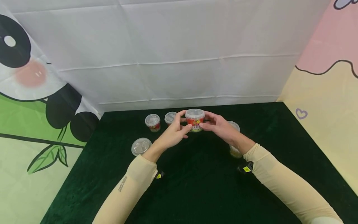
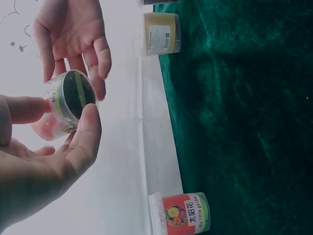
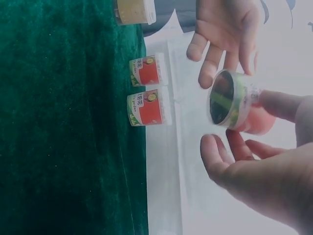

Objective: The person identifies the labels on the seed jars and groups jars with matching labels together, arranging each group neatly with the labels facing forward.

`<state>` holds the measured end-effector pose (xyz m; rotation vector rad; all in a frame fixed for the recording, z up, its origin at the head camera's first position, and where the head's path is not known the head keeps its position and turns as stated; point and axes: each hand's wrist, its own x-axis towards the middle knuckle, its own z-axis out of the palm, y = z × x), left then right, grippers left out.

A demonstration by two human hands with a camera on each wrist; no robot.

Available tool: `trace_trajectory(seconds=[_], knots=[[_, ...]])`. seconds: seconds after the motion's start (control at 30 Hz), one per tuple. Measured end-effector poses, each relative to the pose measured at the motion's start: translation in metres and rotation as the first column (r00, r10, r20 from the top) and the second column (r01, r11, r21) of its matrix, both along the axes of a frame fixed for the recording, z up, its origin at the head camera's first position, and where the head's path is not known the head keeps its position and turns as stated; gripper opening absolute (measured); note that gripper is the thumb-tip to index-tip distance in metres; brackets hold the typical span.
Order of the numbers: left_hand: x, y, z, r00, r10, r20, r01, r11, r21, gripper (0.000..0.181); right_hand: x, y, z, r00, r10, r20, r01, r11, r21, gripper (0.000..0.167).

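Both hands hold up a clear plastic cup [image 1: 195,120] with a lid and a red flower label, above the back of the green cloth. My left hand [image 1: 174,132] grips its left side, thumb in front and fingers round the side and back. On the other side my right hand [image 1: 222,127] holds it with thumb in front, fingers behind. The left wrist view shows the cup's [image 2: 58,105] dark underside, with a left fingertip against its edge. In the right wrist view the right thumb [image 3: 279,104] presses on the cup's wall.
Two similar red-label cups, one [image 1: 152,123] and another [image 1: 170,117], stand at the back left. A lidded cup [image 1: 141,146] stands nearer, beside the left wrist. Behind the right forearm are a lid [image 1: 234,125] and a cup [image 1: 236,151], partly hidden. A white cloth wall [image 1: 179,77] rises behind.
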<state>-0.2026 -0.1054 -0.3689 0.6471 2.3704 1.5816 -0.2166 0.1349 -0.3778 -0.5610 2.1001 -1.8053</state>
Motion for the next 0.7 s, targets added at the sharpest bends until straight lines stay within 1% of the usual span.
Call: trace_trajectory(seconds=[0.1, 0.2, 0.27, 0.33, 0.43, 0.53, 0.7], knots=[[-0.005, 0.001, -0.002, 1.000, 0.008, 0.005, -0.008, 1.000, -0.004, 0.065, -0.003, -0.002, 0.000, 1.000, -0.021, -0.001, 0.021, 1.000, 0.021, 0.061], [-0.010, 0.001, -0.005, 1.000, 0.023, 0.006, -0.023, 0.999, -0.023, 0.064, -0.007, -0.005, 0.001, 0.999, -0.042, 0.025, 0.042, 0.999, 0.032, 0.062], [-0.015, 0.002, -0.007, 0.999, 0.040, -0.001, -0.040, 0.998, -0.050, 0.065, -0.009, -0.007, 0.001, 0.997, -0.059, 0.048, 0.057, 0.998, 0.034, 0.062], [-0.018, 0.003, -0.009, 0.998, 0.065, -0.008, -0.065, 0.994, -0.082, 0.066, -0.012, -0.008, -0.001, 0.995, -0.068, 0.078, 0.066, 0.998, 0.021, 0.062], [-0.024, 0.004, -0.013, 0.995, 0.100, -0.017, -0.101, 0.988, -0.120, 0.064, -0.016, -0.012, -0.005, 0.988, -0.073, 0.134, 0.077, 0.997, -0.028, 0.060], [-0.031, 0.006, -0.019, 0.992, 0.121, -0.018, -0.123, 0.984, -0.128, 0.061, -0.019, -0.019, -0.010, 0.981, -0.078, 0.178, 0.092, 0.993, -0.072, 0.057], [-0.043, 0.010, -0.030, 0.989, 0.134, -0.058, -0.140, 0.983, -0.122, 0.058, -0.023, -0.031, -0.016, 0.970, -0.098, 0.220, 0.124, 0.986, -0.107, 0.053]])
